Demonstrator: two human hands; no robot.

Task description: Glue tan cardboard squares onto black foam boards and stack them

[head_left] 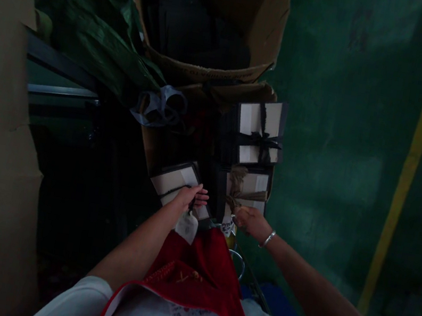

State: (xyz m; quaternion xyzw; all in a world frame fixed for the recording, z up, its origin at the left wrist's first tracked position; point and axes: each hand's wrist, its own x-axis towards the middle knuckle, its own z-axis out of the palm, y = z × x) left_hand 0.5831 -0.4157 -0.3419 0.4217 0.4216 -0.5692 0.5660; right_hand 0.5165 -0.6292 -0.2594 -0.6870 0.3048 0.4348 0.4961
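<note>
My left hand is over a tilted bundle of pale, dark-edged flat pieces tied with a black strip. Its fingers are partly curled around that strip, and a white tag dangles below. My right hand, with a silver bangle at the wrist, is closed on the brown tie strip of a second bundle. Another white tag hangs beside its fingertips. Behind that lies a third bundle, crossed by a black strip knotted in a bow.
The bundles sit in an open cardboard box. A larger carton with dark contents stands behind it. Green sheeting and a bluish strap lie to the left, near a metal frame. A yellow line crosses the green floor.
</note>
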